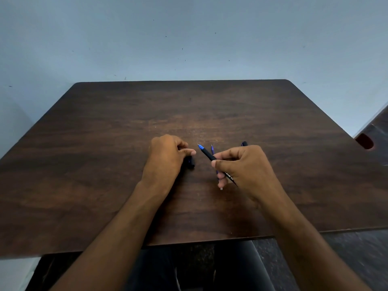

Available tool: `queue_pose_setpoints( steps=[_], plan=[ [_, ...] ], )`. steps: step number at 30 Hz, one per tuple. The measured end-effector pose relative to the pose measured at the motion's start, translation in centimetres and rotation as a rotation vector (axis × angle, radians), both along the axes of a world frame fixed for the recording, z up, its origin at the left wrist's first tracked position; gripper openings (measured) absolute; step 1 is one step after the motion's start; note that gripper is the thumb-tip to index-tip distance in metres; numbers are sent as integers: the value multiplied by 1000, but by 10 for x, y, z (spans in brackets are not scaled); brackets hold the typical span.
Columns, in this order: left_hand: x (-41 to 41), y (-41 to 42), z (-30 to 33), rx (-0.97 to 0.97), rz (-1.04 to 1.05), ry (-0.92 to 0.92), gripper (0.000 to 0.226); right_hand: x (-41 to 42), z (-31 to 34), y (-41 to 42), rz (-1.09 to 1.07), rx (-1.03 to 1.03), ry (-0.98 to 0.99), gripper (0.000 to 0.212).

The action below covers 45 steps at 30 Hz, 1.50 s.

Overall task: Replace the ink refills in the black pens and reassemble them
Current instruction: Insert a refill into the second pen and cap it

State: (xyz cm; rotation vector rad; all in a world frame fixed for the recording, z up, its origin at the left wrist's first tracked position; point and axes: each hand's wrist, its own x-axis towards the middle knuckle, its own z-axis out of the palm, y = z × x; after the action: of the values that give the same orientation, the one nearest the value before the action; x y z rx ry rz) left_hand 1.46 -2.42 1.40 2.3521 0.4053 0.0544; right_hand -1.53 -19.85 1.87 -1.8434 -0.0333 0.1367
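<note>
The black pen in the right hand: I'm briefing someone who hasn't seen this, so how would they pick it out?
On the dark wooden table, look just right of centre at the right hand. It grips the black pen, slanting up and left. Unlike the thin refill beside it, this pen is thick, with a blue tip and white lettering.

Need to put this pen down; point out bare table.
Bare: the dark wooden table beyond both hands to the wall, and its left side. Crowded: between the left hand and right hand, with the black pen.
</note>
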Motion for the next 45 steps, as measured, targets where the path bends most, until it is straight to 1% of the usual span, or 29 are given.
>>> queue_pose_setpoints(
  steps=[2,4,5,6,7,9,11,12,14,18,21,26,30,34,35,38,43,45],
  plan=[
    [-6,2,2,43,-9,-119,32,0,-2,-2,-1,29,-13,4],
    [-18,5,3,37,-15,-317,26,0,-4,-3,2,68,-38,9],
    [-25,5,3,-33,-12,-393,23,-1,-4,-3,5,96,-53,10],
    [-31,4,2,-154,-16,-422,20,-1,-4,-3,8,132,-68,11],
    [-37,2,0,-302,-27,-412,18,-2,-5,-2,14,174,-79,11],
    [-47,-4,-3,-589,-46,-322,16,-4,-6,0,39,270,-75,10],
    [-53,-8,-5,-806,-42,-247,17,-5,-7,3,84,352,-38,9],
    [-55,-11,-4,-884,-51,-238,18,-5,-8,5,109,384,-6,8],
    [-56,-12,-4,-972,-87,-236,20,-6,-8,6,156,418,63,6],
    [-55,-11,1,-1144,-81,-207,17,-4,-10,4,244,356,111,17],
    [-54,-12,2,-1174,-56,-229,14,-1,-7,1,245,304,71,18],
    [-49,-16,3,-1165,-14,-255,12,1,-3,1,224,217,-15,17],
    [-48,-15,1,-1161,46,-275,21,2,-4,2,188,73,-108,12],
    [-46,-14,0,-1153,120,-258,39,2,-6,4,178,44,-162,12],
    [-45,-15,1,-1148,115,-253,41,2,-7,4,178,47,-173,12],
    [-48,-15,4,-1145,26,-235,33,1,-7,5,175,63,-196,11],
    [-54,-7,5,-1133,-128,-186,29,3,-8,2,164,83,-173,10],
    [-55,-8,3,-1128,-125,-192,26,3,-8,2,178,56,-173,12]
  ],
)
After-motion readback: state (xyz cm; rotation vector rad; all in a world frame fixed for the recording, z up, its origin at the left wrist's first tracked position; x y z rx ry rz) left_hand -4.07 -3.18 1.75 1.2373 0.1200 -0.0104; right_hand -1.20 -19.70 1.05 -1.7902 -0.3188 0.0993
